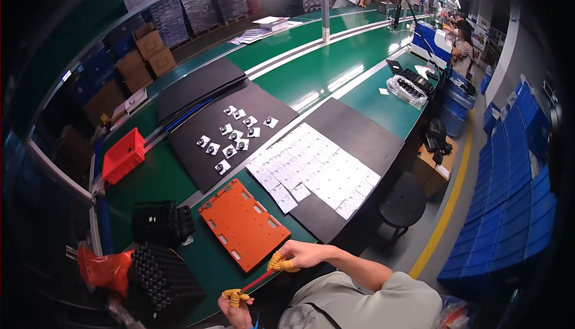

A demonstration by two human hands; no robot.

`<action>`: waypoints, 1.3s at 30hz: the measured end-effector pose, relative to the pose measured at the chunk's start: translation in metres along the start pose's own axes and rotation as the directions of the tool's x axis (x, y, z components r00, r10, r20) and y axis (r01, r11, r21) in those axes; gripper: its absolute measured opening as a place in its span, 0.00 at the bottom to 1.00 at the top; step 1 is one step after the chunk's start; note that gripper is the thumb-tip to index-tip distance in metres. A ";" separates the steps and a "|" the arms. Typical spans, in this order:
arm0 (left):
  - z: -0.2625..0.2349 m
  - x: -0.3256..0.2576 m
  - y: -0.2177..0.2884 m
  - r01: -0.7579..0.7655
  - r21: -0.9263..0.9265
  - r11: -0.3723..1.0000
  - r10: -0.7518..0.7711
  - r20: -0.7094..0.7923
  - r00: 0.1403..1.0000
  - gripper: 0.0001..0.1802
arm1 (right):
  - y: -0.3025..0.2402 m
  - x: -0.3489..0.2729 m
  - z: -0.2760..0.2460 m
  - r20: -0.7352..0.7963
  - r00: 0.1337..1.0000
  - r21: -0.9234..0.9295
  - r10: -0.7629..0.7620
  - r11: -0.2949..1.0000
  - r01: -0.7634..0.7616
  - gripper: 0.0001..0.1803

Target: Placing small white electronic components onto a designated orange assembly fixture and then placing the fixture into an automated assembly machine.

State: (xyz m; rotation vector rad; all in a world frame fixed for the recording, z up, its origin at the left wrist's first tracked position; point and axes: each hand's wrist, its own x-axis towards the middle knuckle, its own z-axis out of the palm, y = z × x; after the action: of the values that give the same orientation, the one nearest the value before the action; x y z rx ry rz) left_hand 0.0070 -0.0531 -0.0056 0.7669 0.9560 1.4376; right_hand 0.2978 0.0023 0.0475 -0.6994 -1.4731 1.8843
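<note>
A red plastic box (124, 155) sits far left on the green desk (335, 65). Nearer, the left hand (236, 306) and the right hand (293, 255) — both in orange finger covers — pinch the two ends of a thin red stick (257, 281). The stick is held in the air at the desk's near edge, just below a flat orange plate with holes (242, 224).
</note>
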 end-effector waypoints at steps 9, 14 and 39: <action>0.002 -0.022 0.002 -0.162 0.024 0.986 0.162 -0.271 0.949 0.13 | 0.019 0.022 0.033 0.032 0.999 0.146 0.025 0.989 -0.030 0.12; 0.015 -0.023 0.020 -0.147 0.164 0.976 0.178 -0.193 0.965 0.12 | 0.006 0.021 0.039 -0.036 0.996 0.036 0.086 0.996 -0.085 0.13; -0.098 -0.240 0.144 -0.184 0.794 0.579 0.751 -0.608 -0.258 0.08 | 0.023 0.066 0.072 0.151 0.977 -0.065 -0.152 0.985 0.163 0.16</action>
State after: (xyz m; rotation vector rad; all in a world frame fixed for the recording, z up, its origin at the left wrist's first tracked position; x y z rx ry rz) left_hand -0.1216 -0.2994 0.0970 0.2235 2.3898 2.7837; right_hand 0.1983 0.0026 0.0397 -0.4722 -1.6492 1.7969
